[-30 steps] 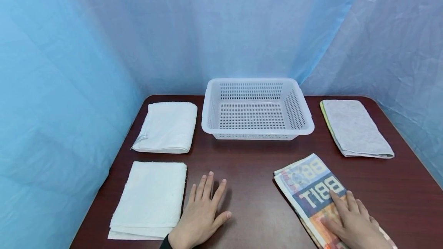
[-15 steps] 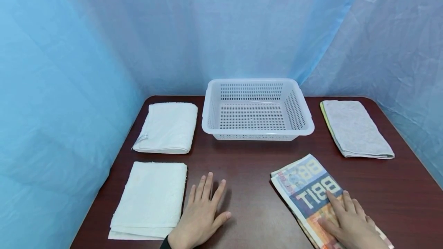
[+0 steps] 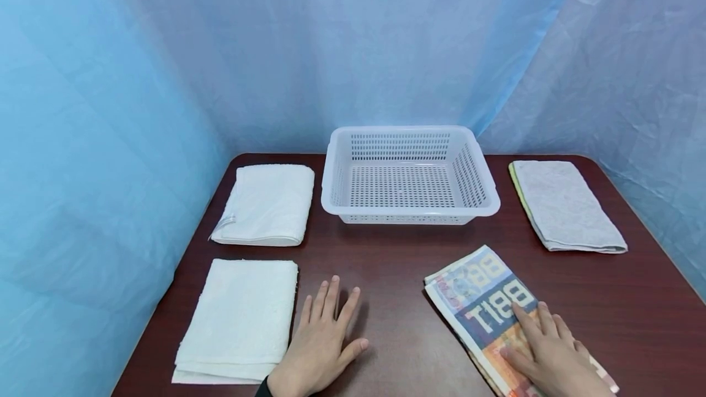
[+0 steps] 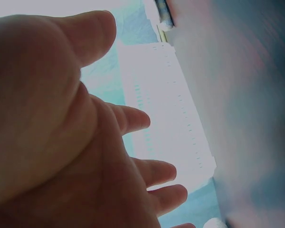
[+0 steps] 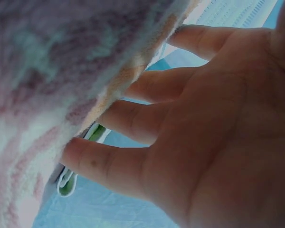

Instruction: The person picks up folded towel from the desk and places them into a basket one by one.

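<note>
My right hand (image 3: 554, 348) rests with spread, fairly straight fingers on a folded patterned towel (image 3: 482, 299) at the front right of the table. That towel has blue and orange bands with pale lettering. In the right wrist view its fingertips touch the towel's fuzzy surface (image 5: 33, 85). The left hand (image 3: 321, 339) is spread just right of a folded white towel (image 3: 237, 314) and holds nothing. From the left wrist view, the palm and fingers (image 4: 156, 172) look extended above the tabletop, with the white basket behind them.
A white perforated plastic basket (image 3: 410, 210) stands at the back middle of the dark red table (image 3: 386, 268). Another folded white towel (image 3: 267, 204) lies at the back left. A folded grey towel (image 3: 568, 204) with a green edge lies at the back right. Blue curtains (image 3: 353, 41) surround the table.
The patterned towel has slid a little to the left under my right hand, which moved along with it. My left hand has stayed in place.
</note>
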`<state>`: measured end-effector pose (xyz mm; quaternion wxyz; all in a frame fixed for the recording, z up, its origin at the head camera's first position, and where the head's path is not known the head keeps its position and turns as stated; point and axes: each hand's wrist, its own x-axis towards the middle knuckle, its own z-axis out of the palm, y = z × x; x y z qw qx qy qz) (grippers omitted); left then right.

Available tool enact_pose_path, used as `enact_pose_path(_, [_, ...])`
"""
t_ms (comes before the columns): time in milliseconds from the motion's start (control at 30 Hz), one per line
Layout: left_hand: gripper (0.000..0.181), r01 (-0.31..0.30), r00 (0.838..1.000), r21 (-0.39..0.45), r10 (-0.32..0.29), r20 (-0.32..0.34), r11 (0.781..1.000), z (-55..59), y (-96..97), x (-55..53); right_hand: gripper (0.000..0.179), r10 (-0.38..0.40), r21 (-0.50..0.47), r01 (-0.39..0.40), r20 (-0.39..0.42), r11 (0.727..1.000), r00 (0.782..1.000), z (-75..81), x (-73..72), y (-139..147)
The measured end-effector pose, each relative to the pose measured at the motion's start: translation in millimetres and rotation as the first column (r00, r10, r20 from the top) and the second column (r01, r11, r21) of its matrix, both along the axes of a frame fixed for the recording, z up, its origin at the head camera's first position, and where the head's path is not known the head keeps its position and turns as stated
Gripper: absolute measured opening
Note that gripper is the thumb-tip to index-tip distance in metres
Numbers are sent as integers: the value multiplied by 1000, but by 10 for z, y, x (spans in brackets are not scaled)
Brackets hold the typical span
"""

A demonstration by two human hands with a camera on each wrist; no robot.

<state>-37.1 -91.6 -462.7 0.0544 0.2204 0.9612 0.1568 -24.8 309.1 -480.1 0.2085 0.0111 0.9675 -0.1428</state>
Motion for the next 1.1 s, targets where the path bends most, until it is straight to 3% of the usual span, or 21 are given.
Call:
enact_pose_path(267, [74,5,1000,6,-5,28,1000,-5,-3,-5,97,21,7,-21,-41,1000,999,0,-4,-48])
enact_pose_path(1100, [74,4,1000,14,-4,18,1000,-30,-5,-5,91,58,44,-54,-102,998,993,15,23,-124])
